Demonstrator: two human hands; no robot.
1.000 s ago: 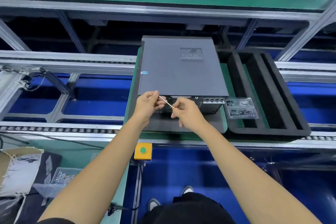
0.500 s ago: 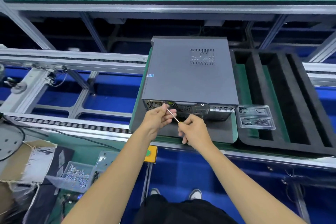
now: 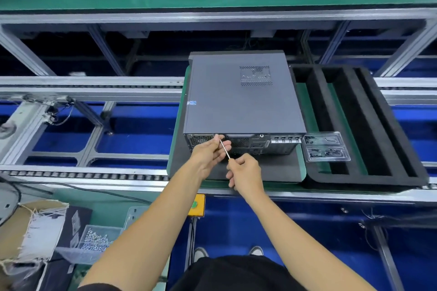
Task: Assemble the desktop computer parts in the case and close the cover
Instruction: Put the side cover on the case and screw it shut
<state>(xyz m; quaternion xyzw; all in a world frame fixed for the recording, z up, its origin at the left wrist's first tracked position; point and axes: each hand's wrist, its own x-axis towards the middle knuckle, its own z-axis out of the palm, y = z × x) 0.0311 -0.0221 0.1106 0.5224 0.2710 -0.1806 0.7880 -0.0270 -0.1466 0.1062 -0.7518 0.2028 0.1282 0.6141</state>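
Observation:
A dark grey desktop computer case (image 3: 241,97) lies flat on a green pallet (image 3: 182,111) on the conveyor, with its cover on and its rear panel facing me. My right hand (image 3: 244,172) grips the handle of a thin screwdriver (image 3: 224,150). The shaft slants up and left toward the upper left of the rear panel. My left hand (image 3: 208,152) pinches the shaft near its tip against the panel. The tip and any screw are hidden by my fingers.
A black foam tray (image 3: 369,125) with long slots sits right of the case, and a clear blister pack (image 3: 325,146) of small parts lies on it. A yellow button box (image 3: 196,205) hangs on the front rail. At lower left stands a bin of screws (image 3: 97,241) beside cardboard.
Both hands with the screwdriver stay at the rear panel's upper left. The view has shifted, so the case appears further right and lower. My hands lie a little closer to the panel.

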